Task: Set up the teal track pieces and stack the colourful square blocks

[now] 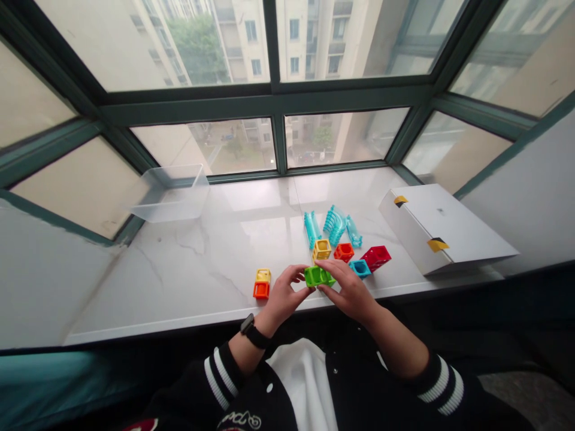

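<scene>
Between my two hands is a green toy block (318, 276) with open window-like sides. My left hand (287, 291) grips its left end, the thumb below and the fingers curled behind. From the right, my right hand (348, 287) pinches the same block with thumb and fingers. Just behind it stands a yellow block (321, 249), with an orange-red block (344, 251) to its right. A blue block (360, 269) and a red block (377, 257) lie beyond my right hand. Left of my left hand, a yellow block (263, 275) and an orange block (261, 290) sit together.
Several translucent blue track pieces (334, 225) lie behind the blocks on the white marble sill (215, 257). A clear plastic bin (179, 203) stands at the back left. To the right is a white box (449, 227) with yellow-and-black tape. Windows border the sill.
</scene>
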The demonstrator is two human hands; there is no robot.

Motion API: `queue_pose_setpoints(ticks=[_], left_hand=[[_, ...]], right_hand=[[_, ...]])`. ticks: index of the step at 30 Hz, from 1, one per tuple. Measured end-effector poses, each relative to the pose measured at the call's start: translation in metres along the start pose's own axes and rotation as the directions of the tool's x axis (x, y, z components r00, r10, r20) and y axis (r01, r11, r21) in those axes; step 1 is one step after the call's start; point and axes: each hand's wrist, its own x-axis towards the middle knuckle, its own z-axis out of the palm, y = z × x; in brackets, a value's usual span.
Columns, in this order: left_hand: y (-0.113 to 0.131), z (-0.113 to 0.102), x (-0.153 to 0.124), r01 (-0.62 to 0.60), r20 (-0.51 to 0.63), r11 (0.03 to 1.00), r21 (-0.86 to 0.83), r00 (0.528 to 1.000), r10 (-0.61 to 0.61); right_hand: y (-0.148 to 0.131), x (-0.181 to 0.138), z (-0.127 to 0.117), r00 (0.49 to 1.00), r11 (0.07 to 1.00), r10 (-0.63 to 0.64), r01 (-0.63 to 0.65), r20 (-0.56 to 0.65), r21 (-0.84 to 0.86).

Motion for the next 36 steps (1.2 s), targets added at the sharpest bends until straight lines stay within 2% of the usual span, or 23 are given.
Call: queue_pose_setpoints(ticks=[8, 17, 22, 28, 36], left_hand=[[0.006, 0.016, 0.014, -0.099, 0.06, 0.991, 0.093, 0.994, 0.094], [-0.038, 0.038, 0.021, -0.038, 0.105, 0.981, 0.191, 0.994, 0.018], [-0.043, 0.042, 0.023, -0.022, 0.13, 0.964, 0.263, 0.991, -0.013], [-0.045, 0.043, 0.025, -0.011, 0.162, 0.982, 0.188, 0.987, -0.02], [-0.046, 0.042, 0.025, -0.003, 0.158, 0.987, 0.161, 0.987, -0.023]], right_hand=[[0.011, 0.002, -0.028, 0.996, 0.993, 0.021, -0.01, 0.091, -0.114], [0.019, -0.002, -0.051, 0.996, 0.97, 0.037, -0.016, 0.081, -0.241], [0.02, 0.002, -0.044, 0.985, 0.946, 0.063, -0.007, 0.162, -0.325], [0.024, 0.009, -0.029, 0.969, 0.921, 0.104, -0.009, 0.223, -0.388], [0.026, 0.013, -0.022, 0.957, 0.908, 0.144, -0.026, 0.253, -0.417]])
